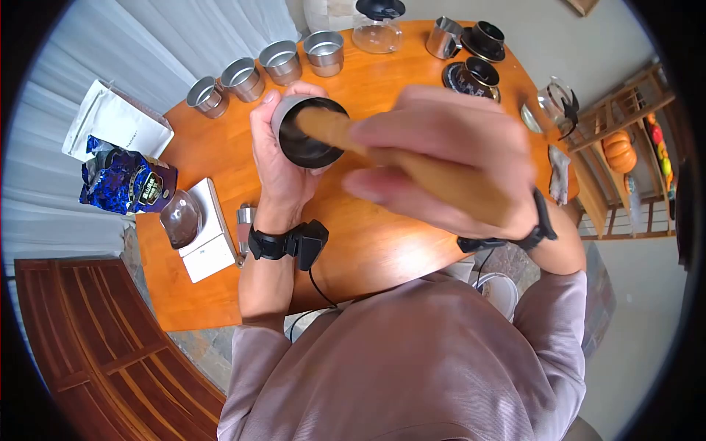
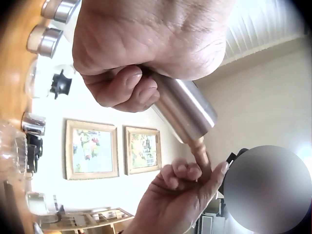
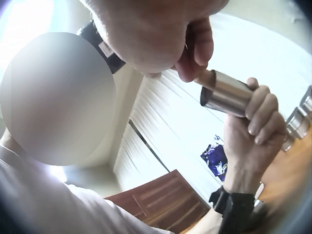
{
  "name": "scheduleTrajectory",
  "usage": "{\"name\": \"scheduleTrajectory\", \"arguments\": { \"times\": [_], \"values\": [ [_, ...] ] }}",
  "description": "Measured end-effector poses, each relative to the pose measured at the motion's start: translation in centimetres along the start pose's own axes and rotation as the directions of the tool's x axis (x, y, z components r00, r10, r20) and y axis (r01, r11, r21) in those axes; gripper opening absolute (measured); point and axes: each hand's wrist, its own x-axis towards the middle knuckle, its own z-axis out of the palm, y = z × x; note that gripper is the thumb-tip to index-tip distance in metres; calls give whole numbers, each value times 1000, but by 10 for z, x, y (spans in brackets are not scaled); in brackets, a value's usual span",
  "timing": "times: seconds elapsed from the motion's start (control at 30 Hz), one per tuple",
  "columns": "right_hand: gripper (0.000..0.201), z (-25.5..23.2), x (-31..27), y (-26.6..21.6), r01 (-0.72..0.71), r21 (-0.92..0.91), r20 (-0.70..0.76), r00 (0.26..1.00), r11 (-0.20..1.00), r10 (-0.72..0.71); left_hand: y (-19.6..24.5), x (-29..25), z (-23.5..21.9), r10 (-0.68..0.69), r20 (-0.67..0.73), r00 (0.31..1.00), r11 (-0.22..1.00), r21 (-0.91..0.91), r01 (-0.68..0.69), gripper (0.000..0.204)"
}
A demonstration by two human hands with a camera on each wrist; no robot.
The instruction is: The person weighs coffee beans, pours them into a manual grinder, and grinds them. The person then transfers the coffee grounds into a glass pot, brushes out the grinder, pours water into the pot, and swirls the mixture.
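A brushed-metal cylinder (image 1: pixel 280 126) with a dark inside is held in my left hand (image 1: pixel 276 165), its open mouth tilted toward the head camera. In the left wrist view the fingers curl round the far end of the cylinder (image 2: pixel 187 109). My right hand (image 1: pixel 471 136), blurred in the head view, grips a turned wooden handle (image 1: pixel 323 126). One end of this handle reaches into the cylinder's mouth, so the tip is hidden inside. The right wrist view shows the right fingers (image 3: pixel 202 46) close to the cylinder's rim.
Several metal cups (image 1: pixel 280 62) line the back of the wooden table (image 1: pixel 353 250). At left are a blue foil bag (image 1: pixel 125 184), a white pouch (image 1: pixel 121 121), a dark translucent dish (image 1: pixel 181 219) and a white scale (image 1: pixel 209 257). Black cups (image 1: pixel 482 71) and a steel pitcher (image 1: pixel 443 38) stand back right.
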Motion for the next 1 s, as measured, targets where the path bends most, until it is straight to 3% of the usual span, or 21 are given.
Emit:
{"name": "scheduleTrajectory", "arguments": {
  "times": [0.03, 0.07, 0.1, 0.17, 0.2, 0.27, 0.3, 0.33, 0.4, 0.43, 0.47, 0.5, 0.53, 0.57, 0.6, 0.63, 0.67, 0.73, 0.77, 0.83, 1.0],
  "values": [
    [26, -5, -2, -7, -198, 67, 153, 971, 978, 186, -3, -2, 10, -22, -128, 992, 1000, 13, 24, 53],
    [26, 3, -6, -7, -203, 68, 157, 969, 977, 190, -6, -6, 16, -42, -257, 965, 999, 21, 49, 54],
    [24, 20, -11, -6, -458, 267, 116, 889, 848, 444, -7, -7, 10, -107, -126, 986, 994, -41, 103, 55],
    [23, 28, -14, -11, -749, 543, 212, 559, 379, 801, -18, -4, 8, -141, -123, 982, 989, -55, 135, 55],
    [23, 27, -16, -11, -752, 542, 224, 560, 375, 798, -23, 2, 7, -166, -102, 981, 985, -57, 161, 54],
    [71, 21, -23, -8, -790, 226, 275, 613, 570, 741, -34, 7, -1, -210, -95, 973, 971, -133, 196, 54],
    [71, 19, -26, -9, -790, 225, 288, 613, 570, 736, -40, 9, -8, -245, -20, 969, 953, -190, 237, 55],
    [75, 18, -27, -12, -810, 257, 257, 583, 527, 771, -41, 10, -10, -272, 59, 960, 929, -243, 278, 55],
    [84, 14, -32, -22, -843, 320, 204, 508, 433, 837, -41, 12, -13, -281, 36, 959, 920, -273, 280, 55],
    [82, 10, -34, -28, -840, 396, 188, 469, 370, 863, -39, 12, -18, -320, 118, 940, 881, -326, 341, 54],
    [71, 13, -43, -34, -777, 519, 118, 478, 357, 870, -35, 14, -22, -343, 199, 918, 840, -373, 394, 53],
    [63, 5, -46, -45, -828, 501, 219, 402, 251, 889, -32, 15, -23, -337, 198, 920, 840, -379, 389, 52],
    [47, 2, -52, -62, -880, 454, 349, 322, 142, 880, -30, 15, -26, -327, 173, 929, 839, -399, 370, 52],
    [32, 13, -61, -64, -778, 436, 464, 626, 453, 627, -29, 17, -29, -305, 202, 931, 847, -391, 362, 51],
    [15, -4, -54, -77, -923, 255, 824, 364, 289, 434, -29, 19, -33, -290, 230, 929, 852, -381, 360, 50],
    [21, 5, -65, -90, -966, 199, 937, 237, 163, 257, -32, 20, -37, -257, 245, 935, 841, -420, 341, 54],
    [25, 20, -86, -100, -878, 319, 923, 373, 357, 93, -31, 21, -38, -259, 229, 938, 839, -428, 336, 54],
    [19, 41, -111, -116, -937, 345, 935, 348, 58, 64, -30, 19, -35, -245, 228, 942, 850, -417, 322, 55],
    [19, 45, -117, -117, -940, 339, 938, 341, 51, 53, -31, 18, -35, -244, 217, 945, 847, -426, 317, 55],
    [14, 49, -124, -111, -861, 505, 863, 505, -67, 13, -30, 18, -35, -252, 218, 943, 879, -355, 317, 55],
    [8, 37, -111, -100, -872, 489, 872, 489, -15, -15, -30, 17, -33, -282, 195, 939, 882, -334, 334, 55]
  ]
}}
